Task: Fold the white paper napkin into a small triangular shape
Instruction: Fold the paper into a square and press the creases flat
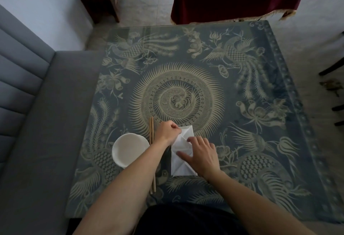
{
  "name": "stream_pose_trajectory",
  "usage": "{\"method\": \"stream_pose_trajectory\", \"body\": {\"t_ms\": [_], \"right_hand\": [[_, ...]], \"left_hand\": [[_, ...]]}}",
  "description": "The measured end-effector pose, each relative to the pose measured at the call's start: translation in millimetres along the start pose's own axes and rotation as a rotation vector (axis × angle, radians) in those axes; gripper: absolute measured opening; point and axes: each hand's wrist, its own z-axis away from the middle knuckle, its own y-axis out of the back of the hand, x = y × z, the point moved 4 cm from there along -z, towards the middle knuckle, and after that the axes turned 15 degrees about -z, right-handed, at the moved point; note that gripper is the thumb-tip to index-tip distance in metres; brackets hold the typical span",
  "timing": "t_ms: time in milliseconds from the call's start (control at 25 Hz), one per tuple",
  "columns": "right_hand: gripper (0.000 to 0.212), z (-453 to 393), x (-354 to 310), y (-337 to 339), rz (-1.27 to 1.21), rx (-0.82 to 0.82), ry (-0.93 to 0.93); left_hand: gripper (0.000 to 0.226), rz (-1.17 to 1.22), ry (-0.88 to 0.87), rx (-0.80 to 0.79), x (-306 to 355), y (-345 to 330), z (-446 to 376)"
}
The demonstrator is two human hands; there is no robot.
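On the near part of the patterned table (214, 63), just in front of the person, the white paper napkin (181, 167) is lying flat with several creases already showing. Its far end is coming to a point, so the folding is looking to me like it is partway through: the napkin is still a longish piece with a squared near edge, not yet a small triangle, and more folds are probably waiting. The left hand (167, 132) is curling its fingers at the napkin's upper left edge and seems to be pinching a flap there, though the grip is half hidden from where I'm standing. The right hand (200, 155) is resting spread on the middle of the napkin, fingers fairly straight, pressing it down. Just left of the forearm a white bowl (130, 149) is sitting with nothing visible inside, and chopsticks (151, 134) are lying between bowl and napkin.
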Motion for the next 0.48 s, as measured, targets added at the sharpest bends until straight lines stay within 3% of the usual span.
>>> {"method": "stream_pose_trajectory", "body": {"t_ms": [200, 480], "right_hand": [[0.064, -19, -17, -2, -0.158, 0.018, -0.291], [0.022, -30, -13, 10, -0.076, 0.060, -0.327]], "left_hand": [[0.007, 0.229, 0.104, -0.127, 6, 1, 7], [0.016, 0.339, 0.044, -0.205, 12, -4, 7]]}}
